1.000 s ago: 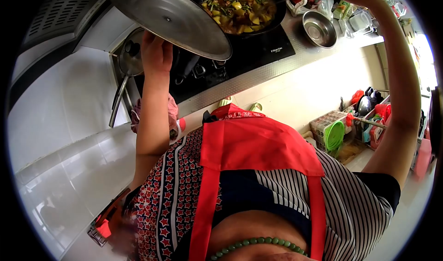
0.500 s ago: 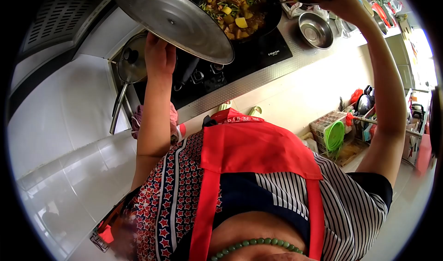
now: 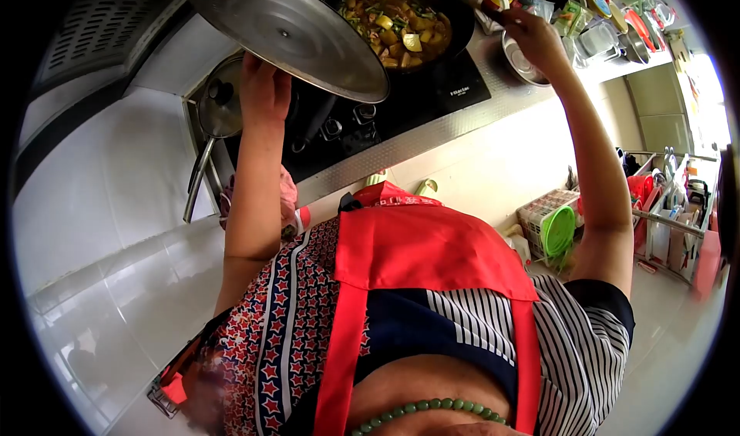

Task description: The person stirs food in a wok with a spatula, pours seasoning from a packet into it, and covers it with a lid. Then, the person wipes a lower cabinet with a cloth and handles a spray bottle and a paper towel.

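Note:
My left hand [image 3: 264,89] grips a large round metal lid [image 3: 308,47], held tilted with its underside towards me, to the left of the wok; the fingers are partly hidden behind it. My right hand [image 3: 533,41] is closed round the dark handle of a spatula [image 3: 490,10] that reaches into the black wok [image 3: 461,39] from the right. The spatula's head is hard to make out against the dark pan. Inside the wok lies a stew [image 3: 397,23] of yellow chunks and green pieces in brown sauce.
The wok stands on a black gas hob [image 3: 455,81]. A lidded pan [image 3: 220,104] with a long handle is at the left wall. My right hand partly covers a steel bowl [image 3: 518,60] on the counter. Baskets and racks [image 3: 539,212] stand on the right.
My right hand has moved left and down with the spatula, now in front of the steel bowl. The food has shifted in the wok. My left hand and the lid have barely moved.

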Available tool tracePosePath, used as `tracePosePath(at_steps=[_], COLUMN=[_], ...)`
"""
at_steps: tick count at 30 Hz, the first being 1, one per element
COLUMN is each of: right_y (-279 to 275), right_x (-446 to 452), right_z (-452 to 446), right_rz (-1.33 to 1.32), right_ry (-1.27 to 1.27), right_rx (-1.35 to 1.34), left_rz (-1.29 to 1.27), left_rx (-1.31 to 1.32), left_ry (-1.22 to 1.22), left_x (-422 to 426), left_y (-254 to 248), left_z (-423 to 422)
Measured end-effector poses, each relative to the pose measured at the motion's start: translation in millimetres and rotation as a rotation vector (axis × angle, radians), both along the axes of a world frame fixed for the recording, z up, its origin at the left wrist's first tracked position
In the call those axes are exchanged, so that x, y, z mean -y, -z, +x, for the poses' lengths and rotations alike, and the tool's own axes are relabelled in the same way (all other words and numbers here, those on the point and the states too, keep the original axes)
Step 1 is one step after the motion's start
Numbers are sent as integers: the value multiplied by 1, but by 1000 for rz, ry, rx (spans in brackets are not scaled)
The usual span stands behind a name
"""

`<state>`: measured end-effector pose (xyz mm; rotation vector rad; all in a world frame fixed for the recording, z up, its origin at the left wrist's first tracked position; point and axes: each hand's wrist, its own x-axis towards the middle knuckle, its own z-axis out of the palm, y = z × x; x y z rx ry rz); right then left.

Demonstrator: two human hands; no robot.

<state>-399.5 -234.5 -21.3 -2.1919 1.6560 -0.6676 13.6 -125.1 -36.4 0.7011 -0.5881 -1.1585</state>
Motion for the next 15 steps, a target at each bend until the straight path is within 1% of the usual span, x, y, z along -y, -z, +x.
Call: tracePosePath(at_steps=[2, 5, 8, 9, 12, 13, 15], right_y=[-5, 16, 39, 44, 27, 21, 7], right_x=[4, 21, 25, 21, 15, 19, 18], right_z=[3, 16, 36, 42, 44, 41, 53], right_rz=[-56, -169, -62, -56, -47, -101, -174], right_ry=[24, -31, -122, -178, -158, -140, -142], right_rx=[-3, -32, 5, 56, 24, -89, -123], left_rz=[10, 28, 22, 20, 19, 19, 30], left_rx=[19, 13, 21, 24, 17, 4, 7], left_ry=[8, -16, 11, 6, -17, -30, -54], left_x=[2, 2, 2, 1, -3, -2, -5], left_y=[3, 2, 4, 4, 4, 7, 10], left_z=[4, 3, 9, 9, 13, 17, 23])
